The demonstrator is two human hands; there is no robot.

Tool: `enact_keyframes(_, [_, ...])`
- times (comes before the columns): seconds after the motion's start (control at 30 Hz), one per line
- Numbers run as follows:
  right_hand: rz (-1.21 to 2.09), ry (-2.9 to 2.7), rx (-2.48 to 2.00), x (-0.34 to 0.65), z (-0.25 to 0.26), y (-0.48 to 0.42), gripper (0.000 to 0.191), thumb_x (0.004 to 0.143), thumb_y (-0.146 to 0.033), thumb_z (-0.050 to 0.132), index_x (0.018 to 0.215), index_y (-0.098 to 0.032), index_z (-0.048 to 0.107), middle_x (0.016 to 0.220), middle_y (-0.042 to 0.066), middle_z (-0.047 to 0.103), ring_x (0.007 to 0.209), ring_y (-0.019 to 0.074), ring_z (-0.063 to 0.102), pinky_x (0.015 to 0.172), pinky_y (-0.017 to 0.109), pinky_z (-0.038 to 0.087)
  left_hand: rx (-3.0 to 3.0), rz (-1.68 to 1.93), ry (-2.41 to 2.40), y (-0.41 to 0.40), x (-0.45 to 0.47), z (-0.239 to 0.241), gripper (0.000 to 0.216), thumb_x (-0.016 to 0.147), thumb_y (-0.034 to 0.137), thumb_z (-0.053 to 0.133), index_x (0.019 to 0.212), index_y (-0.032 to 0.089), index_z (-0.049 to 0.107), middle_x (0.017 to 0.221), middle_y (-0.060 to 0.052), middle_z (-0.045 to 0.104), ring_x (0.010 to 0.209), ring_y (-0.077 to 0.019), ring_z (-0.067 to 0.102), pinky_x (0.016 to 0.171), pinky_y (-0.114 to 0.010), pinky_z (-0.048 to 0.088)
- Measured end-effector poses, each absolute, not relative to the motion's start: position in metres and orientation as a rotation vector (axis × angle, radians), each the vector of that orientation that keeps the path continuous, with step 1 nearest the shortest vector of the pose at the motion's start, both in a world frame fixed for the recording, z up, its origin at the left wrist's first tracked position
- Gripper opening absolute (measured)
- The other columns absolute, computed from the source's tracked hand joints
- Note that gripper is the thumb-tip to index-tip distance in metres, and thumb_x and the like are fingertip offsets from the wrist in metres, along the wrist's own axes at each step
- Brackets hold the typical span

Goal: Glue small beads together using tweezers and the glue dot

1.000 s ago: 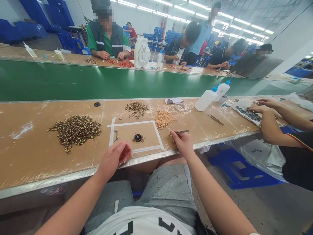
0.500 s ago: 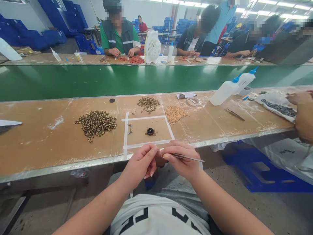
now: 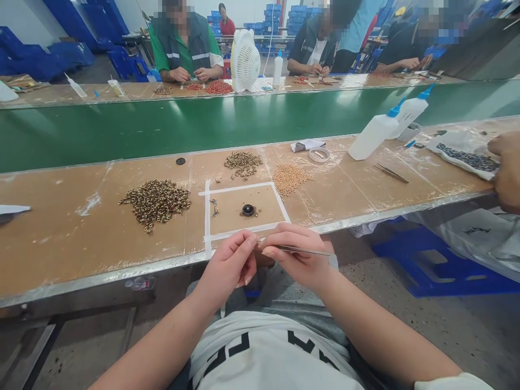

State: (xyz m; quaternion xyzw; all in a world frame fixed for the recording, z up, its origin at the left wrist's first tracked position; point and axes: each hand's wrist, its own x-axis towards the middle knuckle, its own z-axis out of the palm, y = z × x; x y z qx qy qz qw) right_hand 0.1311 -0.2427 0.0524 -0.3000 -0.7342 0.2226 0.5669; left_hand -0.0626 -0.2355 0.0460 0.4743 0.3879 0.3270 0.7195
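My left hand (image 3: 233,262) is closed in a pinch at the table's front edge; whatever sits between its fingertips is too small to make out. Close beside it, my right hand (image 3: 298,254) grips a pair of metal tweezers (image 3: 304,250), whose tips point at the left fingertips. Beyond both hands, a white tape rectangle (image 3: 244,188) marks the tabletop. Inside it lie a small round black part (image 3: 248,210) and a few tiny metal pieces (image 3: 214,208). Around the rectangle are a large pile of bronze-coloured parts (image 3: 156,205), a smaller bronze-coloured pile (image 3: 242,163) and a heap of tan beads (image 3: 290,179).
To the right stand two white squeeze bottles (image 3: 374,136) with blue tips, a tape roll (image 3: 319,155) and another pair of tweezers (image 3: 391,173). A co-worker's hand (image 3: 507,168) is by a bag of dark beads (image 3: 465,157). A green strip (image 3: 182,122) separates the tables.
The camera view has shifted, so the table and far workers appear higher in the picture. My hands remain together, with the tweezers still held in the right one.
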Motion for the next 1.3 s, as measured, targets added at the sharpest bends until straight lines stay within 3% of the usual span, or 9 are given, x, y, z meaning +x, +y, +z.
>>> enact_keyframes(0.1, [0.555, -1.602, -0.776, 0.131, 0.054, -0.246, 0.014, 0.105, -0.027, 0.07, 0.097, -0.022, 0.08, 0.077, 0.003, 0.076, 0.065, 0.0155, 0.069, 0.062, 0.029, 0.056, 1.025, 0.74, 0.815, -0.236, -0.063, 0.048, 0.037, 0.105, 0.056, 0.063, 0.095, 0.021, 0.063, 0.051, 0.006, 0.054, 0.041, -0.007, 0.035, 0.042, -0.019, 0.023])
enact_keyframes(0.27, [0.684, -1.452, -0.782, 0.127, 0.064, -0.248, 0.02, 0.105, -0.024, 0.069, 0.087, -0.021, 0.078, 0.069, 0.001, 0.074, 0.061, 0.0144, 0.067, 0.061, 0.029, 0.055, 0.926, 0.76, 0.751, -0.236, -0.061, 0.053, 0.034, 0.103, 0.052, 0.069, 0.098, 0.018, 0.065, 0.076, 0.0, 0.071, 0.041, -0.0034, 0.039, 0.041, -0.019, 0.024])
enact_keyframes(0.47, [0.785, -1.406, -0.766, 0.124, 0.077, -0.248, 0.024, 0.103, -0.025, 0.071, 0.081, -0.019, 0.077, 0.065, 0.001, 0.071, 0.057, 0.0129, 0.063, 0.056, 0.026, 0.053, 0.889, 0.731, 0.696, -0.235, -0.06, 0.06, 0.039, 0.098, 0.052, 0.076, 0.091, 0.015, 0.068, 0.049, 0.007, 0.05, 0.037, -0.0032, 0.03, 0.042, -0.016, 0.027])
enact_keyframes(0.6, [0.902, -1.351, -0.739, 0.124, 0.078, -0.248, 0.028, 0.102, -0.032, 0.072, 0.079, -0.018, 0.077, 0.064, 0.002, 0.07, 0.054, 0.0124, 0.06, 0.051, 0.025, 0.051, 0.858, 0.721, 0.665, -0.234, -0.061, 0.057, 0.044, 0.102, 0.055, 0.069, 0.088, 0.014, 0.07, 0.046, 0.007, 0.046, 0.036, -0.0027, 0.026, 0.04, -0.015, 0.025])
enact_keyframes(0.77, [1.025, -1.246, -0.753, 0.126, 0.074, -0.249, 0.025, 0.101, -0.033, 0.075, 0.082, -0.017, 0.078, 0.063, 0.0, 0.067, 0.051, 0.0104, 0.058, 0.049, 0.023, 0.047, 0.77, 0.746, 0.608, -0.233, -0.063, 0.054, 0.034, 0.103, 0.047, 0.069, 0.09, 0.015, 0.07, 0.074, -0.001, 0.07, 0.036, -0.0002, 0.029, 0.036, -0.014, 0.022])
enact_keyframes(0.83, [1.037, -1.22, -0.769, 0.126, 0.074, -0.249, 0.023, 0.1, -0.031, 0.075, 0.082, -0.017, 0.078, 0.063, -0.001, 0.066, 0.05, 0.0097, 0.058, 0.049, 0.022, 0.047, 0.777, 0.729, 0.592, -0.232, -0.063, 0.053, 0.036, 0.103, 0.047, 0.069, 0.088, 0.015, 0.07, 0.079, -0.003, 0.073, 0.035, 0.0007, 0.029, 0.035, -0.014, 0.022])
enact_keyframes(1.07, [0.995, -1.316, -0.719, 0.123, 0.073, -0.249, 0.022, 0.103, -0.022, 0.071, 0.081, -0.018, 0.076, 0.063, -0.001, 0.071, 0.055, 0.01, 0.065, 0.053, 0.02, 0.051, 0.876, 0.675, 0.61, -0.233, -0.062, 0.051, 0.044, 0.106, 0.052, 0.064, 0.086, 0.014, 0.074, 0.046, 0.005, 0.049, 0.034, -0.0022, 0.024, 0.038, -0.015, 0.025])
enact_keyframes(1.3, [0.856, -1.393, -0.758, 0.123, 0.077, -0.253, 0.027, 0.104, -0.018, 0.067, 0.077, -0.018, 0.072, 0.064, -0.001, 0.07, 0.06, 0.011, 0.066, 0.059, 0.022, 0.053, 0.916, 0.724, 0.605, -0.234, -0.061, 0.052, 0.042, 0.103, 0.053, 0.068, 0.085, 0.015, 0.072, 0.044, 0.008, 0.042, 0.034, -0.0035, 0.026, 0.038, -0.015, 0.026])
